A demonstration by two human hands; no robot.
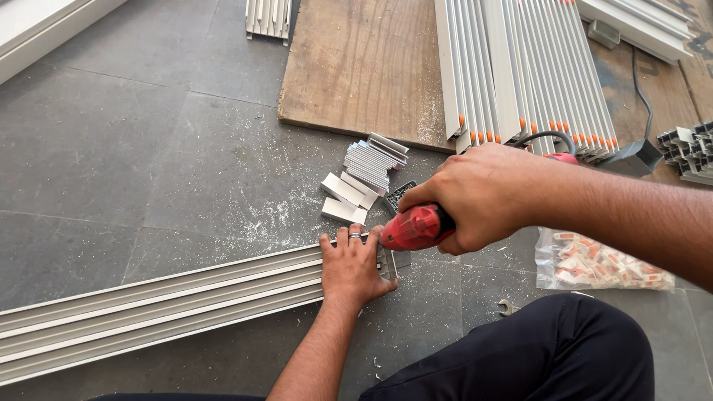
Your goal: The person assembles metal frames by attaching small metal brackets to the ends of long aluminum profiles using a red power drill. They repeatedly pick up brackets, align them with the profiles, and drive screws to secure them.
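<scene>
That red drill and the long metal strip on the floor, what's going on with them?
A person crouches on a grey tiled floor. The left hand presses flat on the end of a long pale ribbed metal strip. The right hand grips a red drill pointed at that end. Short cut pieces and a bag of small parts lie nearby.
</scene>
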